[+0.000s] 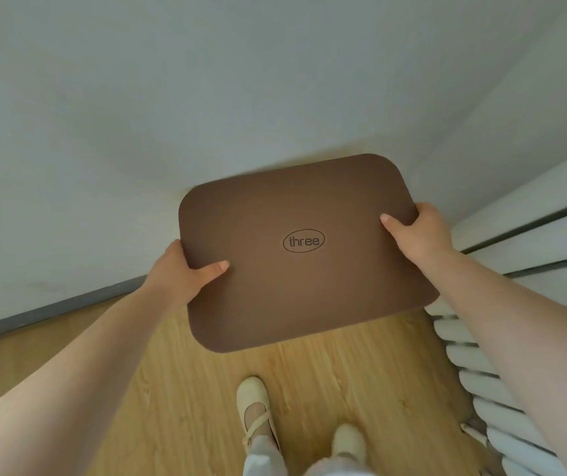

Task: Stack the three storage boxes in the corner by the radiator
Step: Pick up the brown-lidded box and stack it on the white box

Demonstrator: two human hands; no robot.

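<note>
I look straight down on a brown storage box [296, 286] with rounded corners and an oval "three" mark on its lid. It fills the corner between the white wall and the radiator. My left hand [180, 273] grips its left edge, thumb on the lid. My right hand [419, 231] grips its right edge the same way. Whatever lies under the box is hidden, so I cannot tell whether other boxes are below it.
A white radiator [502, 383] runs along the right, close to my right forearm. White walls [137, 132] with a grey skirting board [52, 307] close the corner. My two feet in cream shoes [258, 407] stand on the wooden floor [172, 389].
</note>
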